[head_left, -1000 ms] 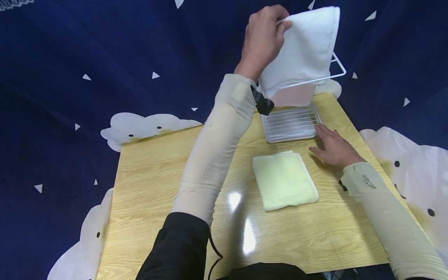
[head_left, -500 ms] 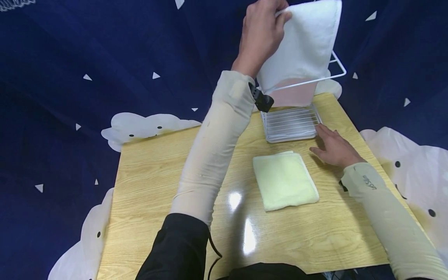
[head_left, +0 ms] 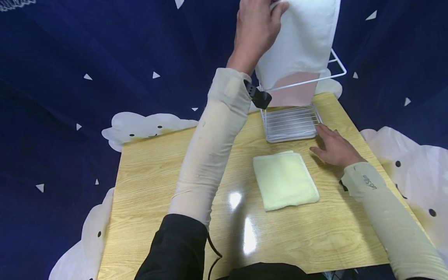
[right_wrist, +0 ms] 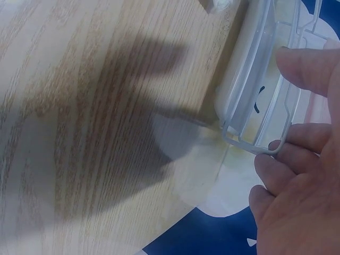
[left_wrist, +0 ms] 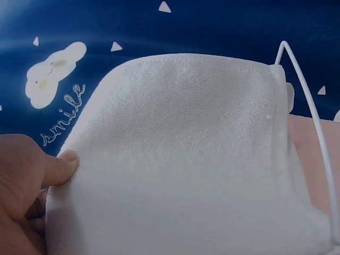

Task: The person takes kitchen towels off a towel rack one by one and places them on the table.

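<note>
High at the top of the head view my left hand (head_left: pixel 254 33) pinches the left edge of a white towel (head_left: pixel 302 42) between thumb and fingers. The towel hangs over the top of a white wire rack (head_left: pixel 292 126), its upper end out of frame. Below its lower edge shows a pink cloth (head_left: pixel 297 87) hanging on the same rack. My right hand (head_left: pixel 336 147) holds the rack's front right corner, fingers at the base wire (right_wrist: pixel 276 151) and thumb apart from them. A folded pale yellow towel (head_left: pixel 285 181) lies flat in front of the rack.
The rack stands at the back right of a wooden table (head_left: pixel 150 186), on a base with a pale tray. Dark blue curtain (head_left: pixel 105 58) with cloud and triangle prints surrounds the table. A black cable (head_left: pixel 214 249) hangs from the left sleeve.
My left hand has moved up and slightly left, raising the white towel so more of the pink cloth shows. The right hand, rack and yellow towel stay put.
</note>
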A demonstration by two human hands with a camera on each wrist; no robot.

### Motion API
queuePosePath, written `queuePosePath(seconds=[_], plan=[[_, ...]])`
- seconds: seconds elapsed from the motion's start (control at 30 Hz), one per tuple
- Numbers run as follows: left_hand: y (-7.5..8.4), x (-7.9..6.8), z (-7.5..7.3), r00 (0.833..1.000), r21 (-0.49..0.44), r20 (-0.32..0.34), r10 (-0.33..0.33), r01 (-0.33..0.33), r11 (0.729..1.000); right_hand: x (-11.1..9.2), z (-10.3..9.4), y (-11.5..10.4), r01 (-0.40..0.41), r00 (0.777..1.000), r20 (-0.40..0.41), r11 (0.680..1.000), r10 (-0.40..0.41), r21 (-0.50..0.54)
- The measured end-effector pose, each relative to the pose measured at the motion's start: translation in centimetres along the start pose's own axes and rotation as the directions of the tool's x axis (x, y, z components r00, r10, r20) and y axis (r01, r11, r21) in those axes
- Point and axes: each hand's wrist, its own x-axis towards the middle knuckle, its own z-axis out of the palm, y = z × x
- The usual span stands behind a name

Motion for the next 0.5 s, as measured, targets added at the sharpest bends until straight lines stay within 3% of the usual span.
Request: queuePosePath(seconds=[0.37, 0.5], plan=[[-1.0, -1.4, -1.1, 0.996, -0.031, -0.07, 0.047, -0.049, 0.998, 0.3, 0.2, -0.2, 0.006, 1.0, -0.022, 1.0, -0.006, 0.017], [-1.4, -1.8, -1.7, 0.992, 0.002, -0.11, 0.064, -0.065, 0.998, 0.5, 0.2, -0.2, 0.006, 1.0, -0.024, 1.0, -0.006, 0.012]])
